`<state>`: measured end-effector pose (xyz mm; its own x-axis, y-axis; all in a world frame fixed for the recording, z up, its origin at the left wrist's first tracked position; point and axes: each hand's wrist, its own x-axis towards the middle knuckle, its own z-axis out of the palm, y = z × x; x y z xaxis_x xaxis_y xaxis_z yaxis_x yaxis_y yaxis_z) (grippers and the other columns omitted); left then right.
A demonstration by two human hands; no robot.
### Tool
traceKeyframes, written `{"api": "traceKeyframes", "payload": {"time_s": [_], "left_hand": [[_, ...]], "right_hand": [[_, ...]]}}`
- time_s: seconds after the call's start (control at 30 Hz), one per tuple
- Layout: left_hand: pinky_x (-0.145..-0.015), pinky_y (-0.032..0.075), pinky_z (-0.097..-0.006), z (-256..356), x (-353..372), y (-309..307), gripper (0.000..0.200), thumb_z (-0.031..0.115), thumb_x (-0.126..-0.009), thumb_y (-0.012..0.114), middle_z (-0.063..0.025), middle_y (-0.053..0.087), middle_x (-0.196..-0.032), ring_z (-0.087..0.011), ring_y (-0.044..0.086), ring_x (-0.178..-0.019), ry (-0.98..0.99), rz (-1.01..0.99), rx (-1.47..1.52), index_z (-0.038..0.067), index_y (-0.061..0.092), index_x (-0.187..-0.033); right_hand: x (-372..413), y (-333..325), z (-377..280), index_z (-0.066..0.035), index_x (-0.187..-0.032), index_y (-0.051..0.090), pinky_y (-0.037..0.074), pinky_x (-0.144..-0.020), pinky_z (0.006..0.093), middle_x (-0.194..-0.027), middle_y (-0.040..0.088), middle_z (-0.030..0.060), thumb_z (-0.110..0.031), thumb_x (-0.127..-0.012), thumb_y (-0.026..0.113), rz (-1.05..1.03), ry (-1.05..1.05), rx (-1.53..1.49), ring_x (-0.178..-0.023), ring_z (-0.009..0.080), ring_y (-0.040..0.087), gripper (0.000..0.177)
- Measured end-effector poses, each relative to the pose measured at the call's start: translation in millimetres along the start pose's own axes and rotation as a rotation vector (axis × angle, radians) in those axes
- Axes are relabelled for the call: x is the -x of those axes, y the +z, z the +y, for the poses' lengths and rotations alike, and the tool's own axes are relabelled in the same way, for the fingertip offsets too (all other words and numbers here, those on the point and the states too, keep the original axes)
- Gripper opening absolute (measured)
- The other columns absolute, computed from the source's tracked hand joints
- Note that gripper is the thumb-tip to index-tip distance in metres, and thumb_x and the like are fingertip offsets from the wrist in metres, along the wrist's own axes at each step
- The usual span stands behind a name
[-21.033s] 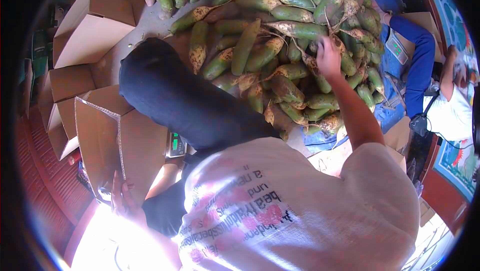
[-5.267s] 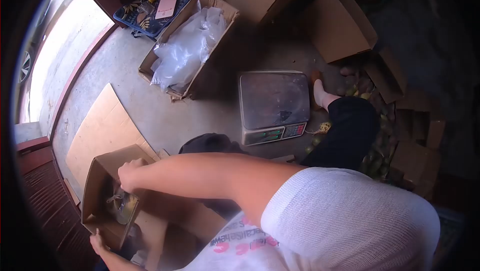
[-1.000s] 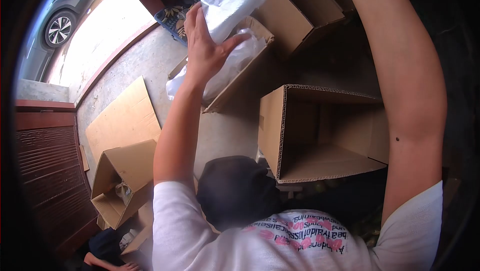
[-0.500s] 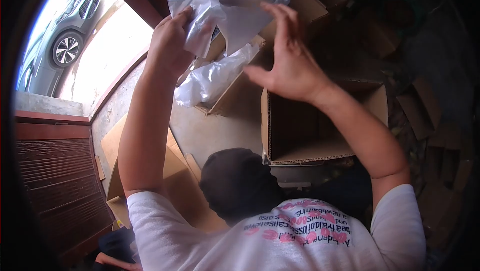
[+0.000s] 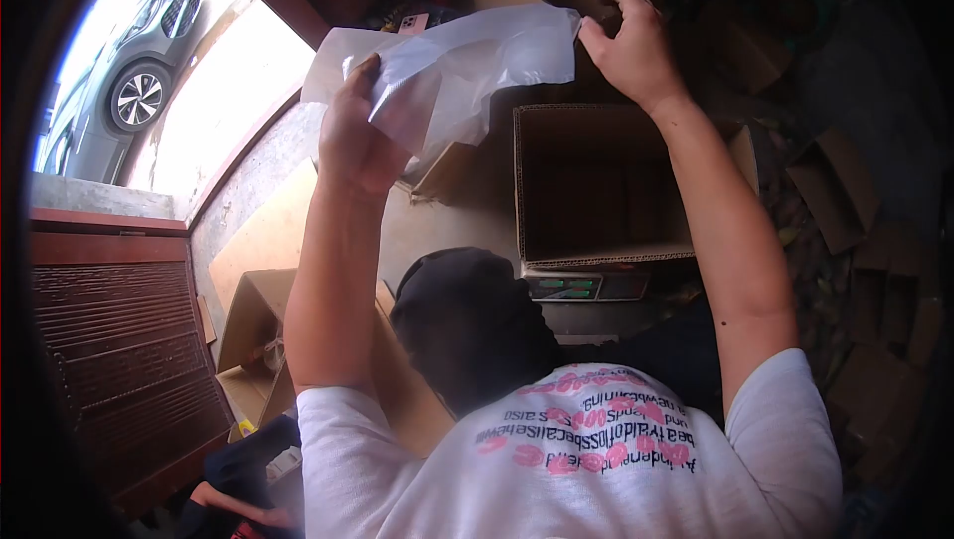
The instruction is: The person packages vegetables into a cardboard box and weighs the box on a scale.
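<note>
My left hand (image 5: 363, 132) is closed on a translucent plastic bag (image 5: 472, 52), gripping it near its left end. The bag spreads out flat to the right, up in front of me. At the bag's right corner is my right hand (image 5: 636, 47), thumb right at the edge and fingers apart. Below the bag, an open cardboard box (image 5: 518, 191) stands on a scale (image 5: 571, 288) with green lit digits. A smaller carton (image 5: 437, 176) is mostly hidden behind the bag and my left hand.
Another carton with open flaps (image 5: 248, 330) stands at the left by a dark red slatted door (image 5: 119, 360). More cardboard (image 5: 835, 191) lies at the right. A phone (image 5: 413, 22) shows behind the bag. Another person's arm (image 5: 238, 507) is at the lower left. A car (image 5: 119, 72) is outside.
The bag has swung out wider and lower, now covering most of the smaller carton. My right hand has moved up and right; my left hand has come down a little. The scale's digits now show.
</note>
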<state>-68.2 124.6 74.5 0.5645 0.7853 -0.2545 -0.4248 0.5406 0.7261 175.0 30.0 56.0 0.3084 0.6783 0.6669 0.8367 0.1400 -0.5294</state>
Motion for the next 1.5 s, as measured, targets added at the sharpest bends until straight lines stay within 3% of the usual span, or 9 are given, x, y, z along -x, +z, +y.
{"api": "traceKeyframes", "payload": {"time_s": [0.17, 0.27, 0.37, 0.47, 0.6, 0.83, 1.03, 1.37, 1.5], "left_hand": [[-0.088, 0.049, -0.0354, -2.8, 17.9, 22.5, 0.035, 0.02, -0.097, 0.034, -0.0177, 0.057, -0.11, -0.0261, 0.058, -0.098, 0.034, 0.01, -0.088, -0.006, 0.045, -0.117], [-0.088, 0.049, -0.0345, 2.5, -1.1, -19.9, 0.035, 0.021, -0.098, 0.031, -0.0168, 0.058, -0.108, -0.0254, 0.059, -0.097, -0.264, -0.646, 0.415, -0.005, 0.045, -0.117], [-0.086, 0.05, -0.03, -0.8, -4.5, -26.8, 0.035, 0.018, -0.097, 0.028, -0.0165, 0.059, -0.109, -0.0252, 0.059, -0.098, -0.224, -0.795, 0.455, -0.006, 0.045, -0.117], [-0.095, 0.044, -0.0441, 5.7, -11.4, -20.0, 0.041, 0.023, -0.096, 0.03, -0.0212, 0.05, -0.124, -0.0295, 0.052, -0.112, -0.35, -0.649, 0.585, -0.004, 0.04, -0.125], [-0.098, 0.009, -0.0749, 7.7, -10.4, 33.9, 0.066, 0.041, -0.091, 0.035, -0.0242, 0.02, -0.146, -0.0387, 0.023, -0.135, -0.074, -0.454, 0.287, 0.008, 0.015, -0.144], [-0.085, 0.042, -0.0299, -27.8, 0.2, 51.9, 0.028, 0.001, -0.083, 0.059, -0.006, 0.057, -0.099, -0.0154, 0.053, -0.094, 0.544, 0.094, -0.153, 0.004, 0.049, -0.109], [-0.084, 0.037, -0.0281, -91.1, 31.1, 51.7, 0.021, 0.012, -0.085, 0.061, -0.0011, 0.056, -0.097, -0.0127, 0.051, -0.093, -0.147, 0.003, -0.066, 0.005, 0.054, -0.104], [-0.074, 0.044, -0.0311, -105.2, 24.0, 65.0, 0.015, 0.016, -0.094, 0.048, -0.0053, 0.055, -0.091, -0.0143, 0.05, -0.081, -0.244, 0.006, 0.143, 0.006, 0.05, -0.105], [-0.055, 0.04, -0.0232, -75.0, 0.3, 42.2, 0.008, 0.015, -0.096, 0.045, 0.0002, 0.045, -0.068, -0.0089, 0.041, -0.056, -0.024, -0.341, 0.251, 0.008, 0.049, -0.092]], "right_hand": [[11.8, 6.7, -55.5, -0.006, -0.114, 0.052, 0.042, -0.092, 0.0347, -0.114, 0.054, 0.0119, -0.011, -0.069, 0.07, 0.012, -0.236, 0.086, -0.108, 0.0271, 0.052, 0.049], [11.4, 10.7, -52.4, -0.005, -0.1, 0.058, 0.049, -0.077, 0.0328, -0.096, 0.061, 0.0094, -0.009, -0.07, 0.071, 0.02, -0.213, 0.02, -0.09, 0.0247, 0.061, 0.033], [17.5, 9.5, -59.2, -0.003, -0.083, 0.06, 0.051, -0.068, 0.0322, -0.077, 0.064, 0.0079, -0.004, -0.072, 0.068, -0.027, -0.299, 0.14, -0.074, 0.0242, 0.063, 0.013], [24.3, 14.5, -57.7, 0.001, -0.086, 0.064, 0.05, -0.065, 0.0289, -0.076, 0.067, 0.0071, -0.005, -0.079, 0.066, -0.185, 0.066, -0.205, -0.069, 0.0149, 0.062, 0.01], [30.0, 16.9, -60.3, 0.001, -0.092, 0.066, 0.048, -0.062, 0.0239, -0.083, 0.068, 0.0052, -0.007, -0.084, 0.064, -0.343, 0.621, -0.696, -0.068, 0.0086, 0.06, 0.012], [44.0, 15.4, -44.8, 0.001, -0.082, 0.065, 0.049, -0.062, 0.0234, -0.078, 0.066, 0.0056, -0.004, -0.077, 0.072, -0.113, 0.859, -0.934, -0.068, 0.01, 0.061, 0.009], [56.2, 10.8, -52.8, -0.004, -0.071, 0.058, 0.044, -0.059, 0.0196, -0.07, 0.06, -0.0009, -0.007, -0.073, 0.077, -0.048, 0.72, -0.803, -0.064, 0.0045, 0.053, 0.02], [96.7, -49.6, -17.9, -0.005, -0.068, 0.05, 0.042, -0.056, 0.0245, -0.063, 0.051, -0.0028, -0.016, -0.085, 0.066, 0.146, 0.828, -0.808, -0.059, 0.0043, 0.045, 0.025], [139.5, -97.8, 25.4, -0.003, -0.078, 0.05, 0.043, -0.059, 0.0396, -0.07, 0.058, 0.0128, -0.02, -0.084, 0.06, 0.013, 0.558, 0.328, -0.063, 0.0298, 0.058, 0.021]]}}
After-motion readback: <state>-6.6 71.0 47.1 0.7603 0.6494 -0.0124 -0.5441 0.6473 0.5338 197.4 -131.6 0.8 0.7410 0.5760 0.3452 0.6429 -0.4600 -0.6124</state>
